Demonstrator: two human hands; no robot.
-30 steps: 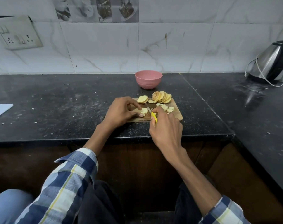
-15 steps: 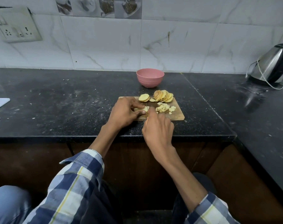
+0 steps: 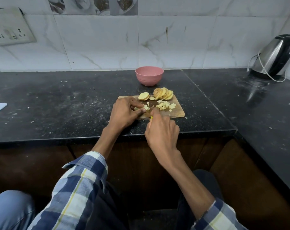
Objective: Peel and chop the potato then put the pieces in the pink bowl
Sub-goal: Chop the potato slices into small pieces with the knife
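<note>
On the cutting board [image 3: 177, 113], the left hand [image 3: 124, 112] pinches a potato slice [image 3: 145, 107] while the right hand [image 3: 160, 130] grips a knife [image 3: 151, 117]; the pink bowl [image 3: 149, 75] waits at twelve o'clock. Fingertips are best kept tucked back, cuts short.

Blue-white plaid sleeves [image 3: 84, 185], yellow stripes; rolled cuffs.

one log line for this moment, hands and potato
step: chopping | left hand: holds potato piece on board | right hand: grips knife | pink bowl: contents unseen
</note>
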